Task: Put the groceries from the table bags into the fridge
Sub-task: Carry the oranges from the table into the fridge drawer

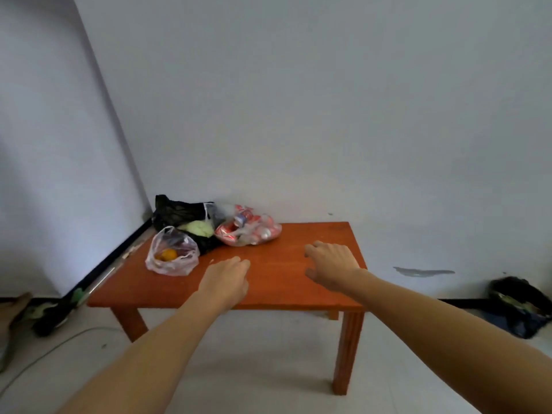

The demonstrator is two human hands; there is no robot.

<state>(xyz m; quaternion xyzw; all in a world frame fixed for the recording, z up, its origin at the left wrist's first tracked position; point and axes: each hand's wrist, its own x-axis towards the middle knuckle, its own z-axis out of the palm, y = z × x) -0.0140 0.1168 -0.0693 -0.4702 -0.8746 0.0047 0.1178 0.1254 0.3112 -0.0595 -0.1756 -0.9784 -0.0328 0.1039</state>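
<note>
So there's a low reddish-brown wooden bench [277,282] pushed into the corner of a plain white room, and all 3 grocery bags sit bunched up at its far left end, near the wall. Biggest one is the black plastic bag [176,215] at the back, sagging open with a pale green cabbage [197,228] poking out the front. Just right of it, touching, is a clear bag of red drink cans [249,230] lying on its side. In front of the black bag, closest to the bench's left edge, is a small clear bag [172,255] holding an orange fruit [167,254] plus something darker that's too blurry to make out.

Both bare arms reach in over the bench. The left hand [228,277] hovers palm-down with fingers loosely together, gripping nothing, just right of the small bag. The right hand [330,261] has its fingers spread apart, also empty, over the bare middle of the bench.

Off on the floor at far right there's a dark bundle [518,306] against the wall.
</note>
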